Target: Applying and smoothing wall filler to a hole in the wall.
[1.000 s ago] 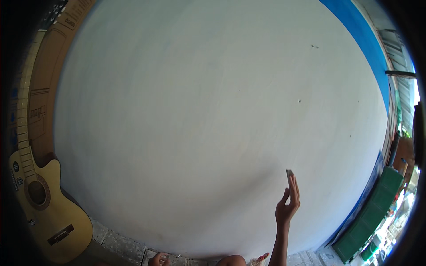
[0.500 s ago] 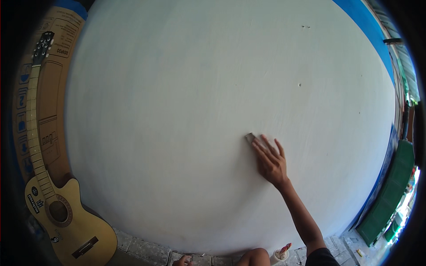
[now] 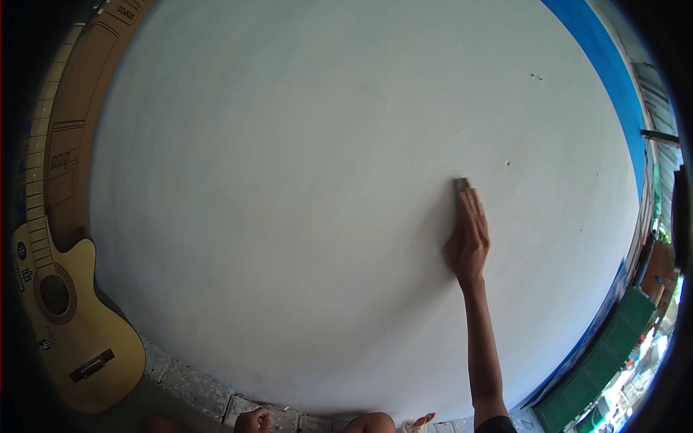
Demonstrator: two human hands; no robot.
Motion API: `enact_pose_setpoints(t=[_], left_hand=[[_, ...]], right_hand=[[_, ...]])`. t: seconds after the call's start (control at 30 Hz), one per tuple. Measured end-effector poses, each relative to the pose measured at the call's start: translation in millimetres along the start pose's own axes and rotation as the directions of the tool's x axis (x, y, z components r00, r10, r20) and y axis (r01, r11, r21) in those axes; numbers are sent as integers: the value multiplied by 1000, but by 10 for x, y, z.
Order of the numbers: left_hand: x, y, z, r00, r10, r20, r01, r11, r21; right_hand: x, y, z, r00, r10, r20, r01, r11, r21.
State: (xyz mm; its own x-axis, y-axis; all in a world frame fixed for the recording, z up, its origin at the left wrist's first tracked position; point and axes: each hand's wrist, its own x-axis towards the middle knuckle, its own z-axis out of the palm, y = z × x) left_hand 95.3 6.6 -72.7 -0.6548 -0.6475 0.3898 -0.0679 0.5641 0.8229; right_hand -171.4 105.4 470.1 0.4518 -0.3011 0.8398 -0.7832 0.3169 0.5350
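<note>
My right hand (image 3: 473,242) presses against a large white wall (image 3: 289,202), arm stretched upward from the lower right. Under its fingertips sticks out a small grey piece of sandpaper (image 3: 463,185), mostly covered by the fingers. The fingers lie close together and are slightly blurred. Low in the picture, near my knee (image 3: 372,423), my left hand (image 3: 253,420) is curled closed. Whatever it may hold is hidden.
An acoustic guitar (image 3: 101,339) leans at the left before a brown cardboard box (image 3: 72,159). A white cup (image 3: 413,427) with a red-tipped thing stands by my knee. Grey paving blocks (image 3: 195,386) run along the wall's foot. A green panel (image 3: 599,361) stands at the right.
My right hand has slid up the wall with the sandpaper, its fingers now closer together and pointing more upward. The view has shifted, and more of my left hand shows.
</note>
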Motion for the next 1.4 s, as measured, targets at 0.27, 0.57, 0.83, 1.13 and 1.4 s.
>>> enact_pose_setpoints(t=[0.27, 0.57, 0.83, 1.13, 1.4], left_hand=[[-89, -98, 141, 980, 76, -186, -93, 992, -85], [18, 58, 10, 996, 36, -83, -38, 999, -28], [-64, -343, 182, 995, 51, -89, -53, 998, -17], [33, 324, -597, 975, -218, -40, 210, 966, -150], [44, 221, -399, 986, -160, -48, 154, 981, -119]], right_hand=[[-189, -567, 141, 884, -352, 308, 266, 920, 287], [-143, -286, 67, 999, -30, 16, 30, 999, 28], [24, 73, -141, 1000, 7, 4, -7, 1000, -20], [-618, -682, 8, 694, -616, 374, 491, 784, 379], [11, 84, -201, 857, 461, -230, -445, 887, 123]])
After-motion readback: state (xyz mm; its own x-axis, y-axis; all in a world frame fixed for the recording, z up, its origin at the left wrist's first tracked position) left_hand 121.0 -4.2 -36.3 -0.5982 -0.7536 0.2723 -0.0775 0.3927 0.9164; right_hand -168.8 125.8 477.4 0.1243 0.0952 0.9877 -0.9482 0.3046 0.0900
